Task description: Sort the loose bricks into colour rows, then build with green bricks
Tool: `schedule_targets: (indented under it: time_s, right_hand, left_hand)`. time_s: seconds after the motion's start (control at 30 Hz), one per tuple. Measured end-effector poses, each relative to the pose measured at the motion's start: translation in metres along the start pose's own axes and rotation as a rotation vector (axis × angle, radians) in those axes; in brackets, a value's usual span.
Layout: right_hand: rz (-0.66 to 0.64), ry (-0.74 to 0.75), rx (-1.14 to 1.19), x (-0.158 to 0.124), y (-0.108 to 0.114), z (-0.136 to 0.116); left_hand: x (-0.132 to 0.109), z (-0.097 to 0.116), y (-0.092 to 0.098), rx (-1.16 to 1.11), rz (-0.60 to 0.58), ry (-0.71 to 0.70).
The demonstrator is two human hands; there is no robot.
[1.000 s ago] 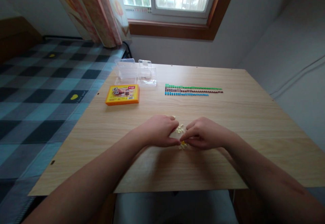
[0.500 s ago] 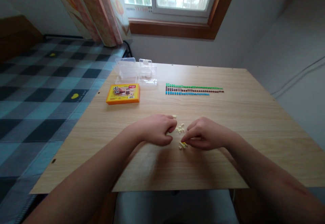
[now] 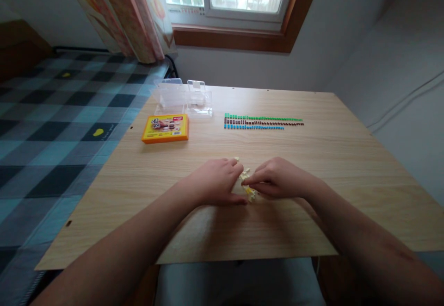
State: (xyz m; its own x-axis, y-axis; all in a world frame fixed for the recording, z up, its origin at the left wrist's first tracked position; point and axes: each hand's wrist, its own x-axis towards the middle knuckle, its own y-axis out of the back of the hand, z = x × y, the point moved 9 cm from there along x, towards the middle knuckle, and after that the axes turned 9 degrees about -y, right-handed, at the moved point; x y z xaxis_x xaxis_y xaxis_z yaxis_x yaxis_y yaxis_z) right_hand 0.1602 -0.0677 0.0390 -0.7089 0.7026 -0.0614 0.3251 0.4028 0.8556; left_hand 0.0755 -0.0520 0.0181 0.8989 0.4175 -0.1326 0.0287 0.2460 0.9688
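Note:
A small pile of cream-coloured little blocks (image 3: 245, 174) lies on the wooden table between my hands, with a yellow piece (image 3: 248, 190) among the nearer ones. My left hand (image 3: 222, 182) rests at the pile's left side, thumb stretched along its near edge and fingers apart, gripping nothing I can see. From the right, my right hand (image 3: 277, 178) reaches in with the index finger extended onto the blocks. Its thumb sits below, apart from the index tip, and the other fingers are curled. One cream block (image 3: 237, 159) shows just beyond my left fingers.
Farther back, rows of small green blocks (image 3: 263, 117), brown blocks (image 3: 264, 122) and blue blocks (image 3: 255, 127) stretch across the wooden table (image 3: 322, 158). An orange-yellow box (image 3: 165, 128) lies at left, before open clear plastic cases (image 3: 199, 102). A checked bed (image 3: 69, 125) adjoins the left side.
My left hand has opened, its thumb moving right along the pile's near edge. My right index finger has moved left and slightly away from me, over the blocks. The nearer blocks have shifted closer together.

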Motion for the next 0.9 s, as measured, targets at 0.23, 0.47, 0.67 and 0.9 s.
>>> schedule_targets:
  time_s: [0.23, 0.47, 0.67, 0.9]
  right_hand:
    - [0.058, 0.036, 0.078, -0.008, 0.014, 0.002]
    - [-0.053, -0.036, 0.041, -0.005, 0.004, 0.005]
    - [-0.066, -0.052, 0.038, -0.005, 0.002, 0.010]
    - [-0.056, -0.025, 0.023, 0.001, -0.010, -0.001]
  left_hand:
    - [0.002, 0.001, 0.003, 0.003, -0.004, 0.029]
    - [0.003, -0.012, 0.005, -0.021, 0.035, 0.130]
    - [0.005, -0.013, 0.008, -0.027, 0.062, 0.133]
    - [0.003, -0.013, 0.009, -0.041, 0.072, 0.104]
